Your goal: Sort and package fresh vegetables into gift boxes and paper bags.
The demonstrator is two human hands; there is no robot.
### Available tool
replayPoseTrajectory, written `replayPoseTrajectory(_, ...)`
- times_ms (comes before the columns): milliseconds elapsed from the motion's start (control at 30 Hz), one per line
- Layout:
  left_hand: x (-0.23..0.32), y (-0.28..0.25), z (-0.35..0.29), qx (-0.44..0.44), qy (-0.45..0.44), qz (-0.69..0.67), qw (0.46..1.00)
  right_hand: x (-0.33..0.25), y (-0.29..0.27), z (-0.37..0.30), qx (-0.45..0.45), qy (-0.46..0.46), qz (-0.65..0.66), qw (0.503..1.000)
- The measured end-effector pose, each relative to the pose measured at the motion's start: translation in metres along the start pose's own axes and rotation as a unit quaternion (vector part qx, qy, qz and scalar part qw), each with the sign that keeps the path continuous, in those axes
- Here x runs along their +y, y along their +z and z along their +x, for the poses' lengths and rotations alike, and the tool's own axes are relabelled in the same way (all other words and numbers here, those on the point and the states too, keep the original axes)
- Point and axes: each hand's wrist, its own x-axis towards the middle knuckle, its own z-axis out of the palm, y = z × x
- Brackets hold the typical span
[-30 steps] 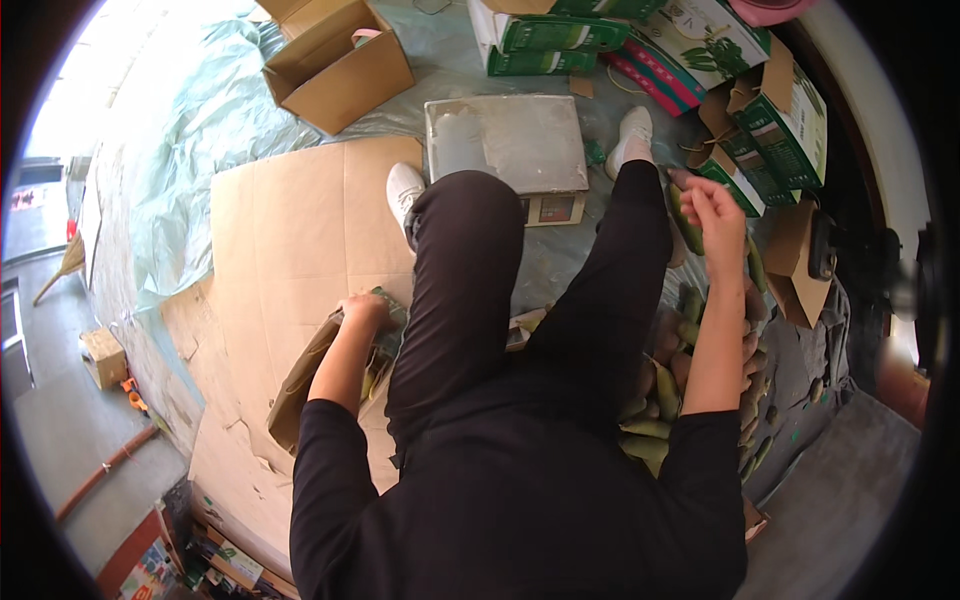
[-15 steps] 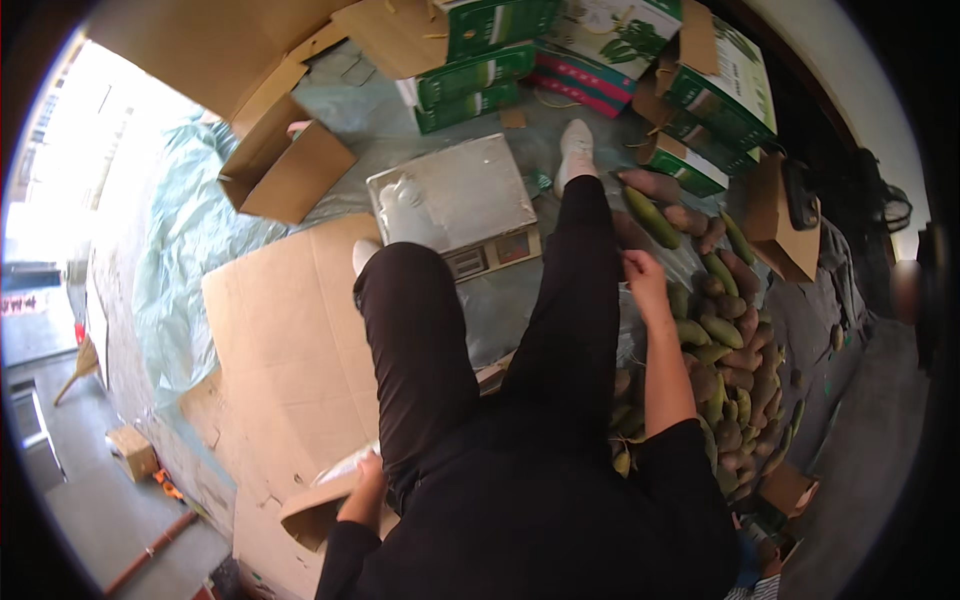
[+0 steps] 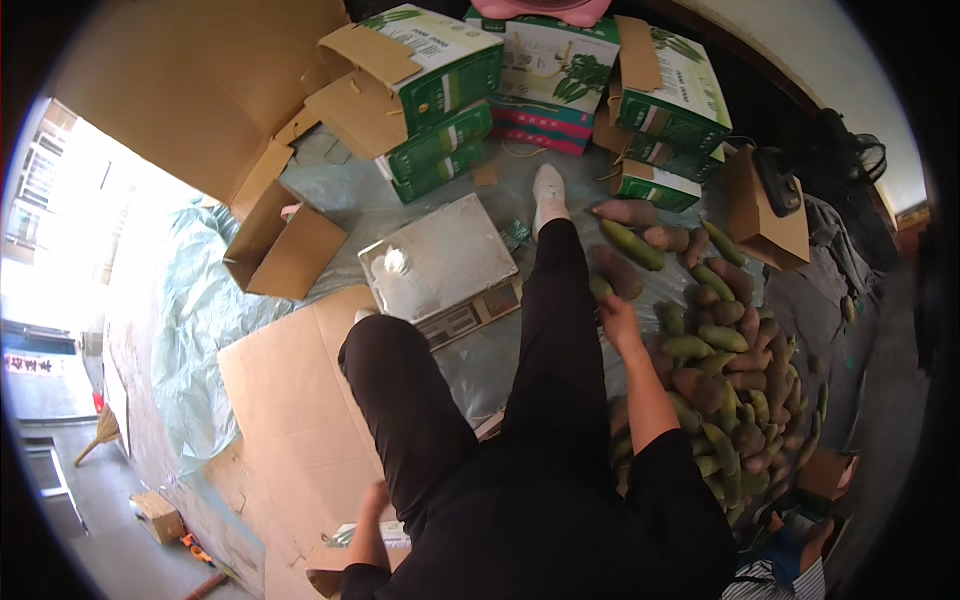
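Observation:
My right hand point(image 3: 619, 324) is beside my right leg, its fingers drawn together at the near end of a green radish point(image 3: 600, 287). Whether they grip it is not clear. To the right of that hand spreads a large pile of green radishes point(image 3: 724, 338) and reddish-brown roots point(image 3: 708, 390). My left hand point(image 3: 374, 499) hangs by my left thigh, just above a printed carton point(image 3: 345, 536); its fingers are blurred and partly hidden. Ahead of my knees sits a metal-topped scale point(image 3: 440, 255), with nothing on its plate.
Green-and-white cartons point(image 3: 450, 95) are stacked at the far side, more point(image 3: 680, 95) to their right. An open brown box point(image 3: 285, 240) lies left of the scale, near flat cardboard point(image 3: 295, 390) and plastic sheeting point(image 3: 185, 340). Another person's arm point(image 3: 815, 545) shows at lower right.
My view has tilted, so the far cartons show more fully. My right hand has moved down beside my leg to the green radish. My left hand has come away from the carton's flap.

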Motion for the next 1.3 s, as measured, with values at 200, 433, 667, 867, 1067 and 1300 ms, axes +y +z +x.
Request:
replayPoseTrajectory(200, 0.135, -0.176, 0.096, 0.258, 0.059, -0.259, 0.929, 0.03, -0.003, -0.007, -0.027, 0.095, 0.038, 0.994)
replayPoseTrajectory(433, 0.425, -0.306, 0.112, 0.287, 0.205, -0.242, 0.904, 0.056, -0.004, -0.009, -0.033, 0.096, 0.068, 0.992)
replayPoseTrajectory(667, 0.583, -0.341, 0.186, 0.114, 0.245, -0.331, 0.904, 0.076, 0.005, -0.013, -0.084, 0.088, -0.014, 0.992)
replayPoseTrajectory(867, 0.655, -0.339, 0.281, 0.101, 0.206, -0.431, 0.873, 0.088, 0.007, -0.022, -0.061, 0.086, 0.03, 0.994)
replayPoseTrajectory(1067, 0.684, -0.34, 0.325, 0.099, 0.186, -0.488, 0.847, 0.098, 0.001, -0.027, -0.043, 0.079, 0.051, 0.995)
replayPoseTrajectory(1300, 0.686, -0.316, 0.31, 0.049, 0.197, -0.42, 0.884, 0.084, -0.001, -0.033, -0.003, 0.09, 0.037, 0.995)
